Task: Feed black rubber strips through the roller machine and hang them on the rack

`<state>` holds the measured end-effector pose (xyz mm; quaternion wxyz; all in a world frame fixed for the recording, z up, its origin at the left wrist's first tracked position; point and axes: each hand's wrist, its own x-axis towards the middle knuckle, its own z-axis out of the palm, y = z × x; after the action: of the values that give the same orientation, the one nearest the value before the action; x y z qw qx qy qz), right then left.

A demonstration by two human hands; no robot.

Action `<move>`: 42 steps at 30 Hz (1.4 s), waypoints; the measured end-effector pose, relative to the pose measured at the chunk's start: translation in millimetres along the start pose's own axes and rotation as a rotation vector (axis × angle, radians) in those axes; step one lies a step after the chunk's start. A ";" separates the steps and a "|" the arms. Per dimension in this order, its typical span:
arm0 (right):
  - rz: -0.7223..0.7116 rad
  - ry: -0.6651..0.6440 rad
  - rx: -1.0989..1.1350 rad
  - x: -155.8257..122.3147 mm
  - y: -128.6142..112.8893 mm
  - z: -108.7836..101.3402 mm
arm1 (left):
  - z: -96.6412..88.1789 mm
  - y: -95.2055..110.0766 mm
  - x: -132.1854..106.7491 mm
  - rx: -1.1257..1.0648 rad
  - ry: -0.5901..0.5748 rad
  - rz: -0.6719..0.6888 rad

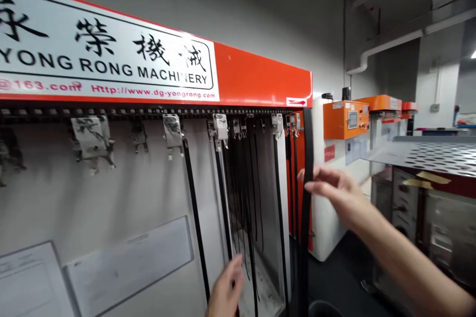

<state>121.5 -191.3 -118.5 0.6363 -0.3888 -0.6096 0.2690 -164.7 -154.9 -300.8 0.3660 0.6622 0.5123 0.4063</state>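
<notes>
Beneath a red-and-white YONG RONG MACHINERY sign [111, 54], a person's right hand [334, 193] pinches a black strap [306, 198] hanging at the right end of a row, its fingers closed around the strap. The left hand [225, 290], blurred at the frame's bottom edge, sits beside another strap [223, 198]; whether its fingers are open or closed cannot be told. More straps hang from metal clips [219, 126] along a rail under the sign, before a white panel [111, 208]. An orange control box [345, 119] stands beyond, with a perforated metal sheet [435, 156] at right.
</notes>
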 end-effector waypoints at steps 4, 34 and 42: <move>0.032 -0.163 0.016 -8.8 45.4 44.8 | -50.7 95.9 43.2 0.088 0.322 0.444; -0.031 -0.516 0.198 64.8 102.5 158.4 | -108.1 278.9 150.4 -0.132 0.059 0.196; -0.051 -0.494 0.192 77.3 103.2 161.2 | -101.9 253.4 111.9 -0.074 0.102 0.244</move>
<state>-15.1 -44.3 -167.0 0.5088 -0.2338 -0.7278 0.3960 -144.9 -91.2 -13.3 0.3117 0.6842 0.4304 0.4996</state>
